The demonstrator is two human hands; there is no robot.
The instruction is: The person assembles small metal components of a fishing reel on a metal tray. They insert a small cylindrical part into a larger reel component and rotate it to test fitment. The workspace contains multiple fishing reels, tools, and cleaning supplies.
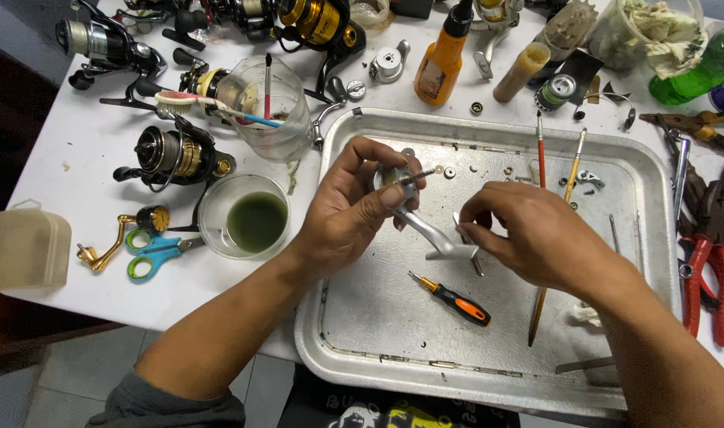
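Observation:
My left hand (356,208) grips a silver fishing-reel body (425,230) over a metal tray (378,333), thumb and fingers round its head, its foot pointing down right. My right hand (528,234) is pinched at the reel's foot end, holding a thin metal tool (465,236) I cannot make out clearly. A small orange-and-black screwdriver (457,299) lies on the tray below both hands.
Two brushes (572,170) and small screws lie in the tray. Left of it stand a cup of green liquid (255,222), a clear jar with brushes (271,111), several reels (172,154) and blue scissors (156,252). Red pliers (706,261) lie at the right, an orange bottle (440,59) behind.

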